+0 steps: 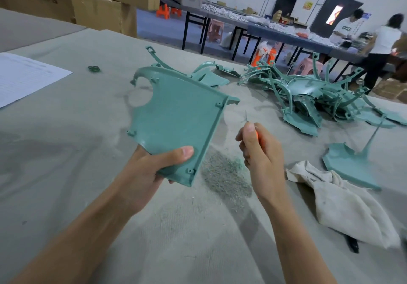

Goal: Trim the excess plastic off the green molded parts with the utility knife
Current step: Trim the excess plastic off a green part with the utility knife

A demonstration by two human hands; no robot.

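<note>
My left hand (154, 169) grips the near corner of a flat green molded part (176, 116) and holds it tilted above the table, ribbed side toward me. My right hand (259, 153) is closed around an orange-handled utility knife (247, 119), its thin blade pointing up just right of the part's edge, not touching it. A heap of green molded parts (312, 94) lies at the right, one more part (350, 164) lies nearer me, and two others (211, 74) sit behind the held part.
Grey cloth covers the table (66, 151). A pile of plastic shavings (224, 178) lies between my hands. A white rag (343, 204) is at the right, a paper sheet (24, 76) at the left, cardboard boxes (92, 4) behind. Two people stand at far tables.
</note>
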